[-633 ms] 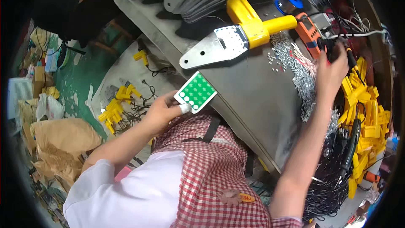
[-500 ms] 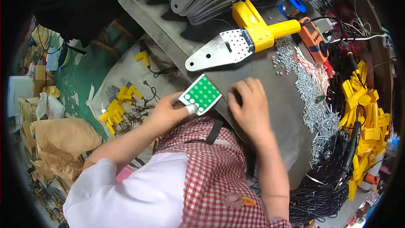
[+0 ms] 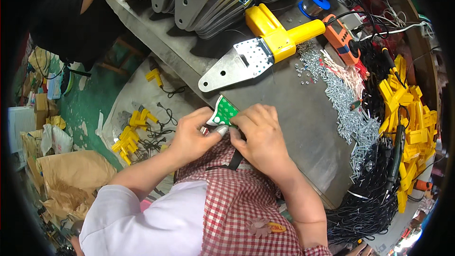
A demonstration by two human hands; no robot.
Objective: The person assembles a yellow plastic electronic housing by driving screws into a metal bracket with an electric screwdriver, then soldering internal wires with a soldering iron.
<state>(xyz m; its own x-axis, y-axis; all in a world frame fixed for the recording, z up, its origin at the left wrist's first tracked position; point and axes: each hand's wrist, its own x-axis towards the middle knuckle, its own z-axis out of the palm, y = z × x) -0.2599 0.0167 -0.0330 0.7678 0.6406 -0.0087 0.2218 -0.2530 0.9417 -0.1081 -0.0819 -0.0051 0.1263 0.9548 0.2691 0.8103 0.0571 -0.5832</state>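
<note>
Now right hand (image 3: 259, 135) is at the sheet (image 3: 224, 111), fingertips bunched by its lower right; can't tell if they pinch it. Left hand (image 3: 195, 133) pinches its lower left. Sheet, flat before, curls by the bench (image 3: 308, 123) edge: work's gone two-handed.

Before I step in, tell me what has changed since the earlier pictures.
The right hand has come from beside the orange device, leftward and toward the body, to the right edge of the green-patterned sheet. The sheet, flat before, now curves. The left hand keeps its hold; the yellow-handled tool and screws stay put.
</note>
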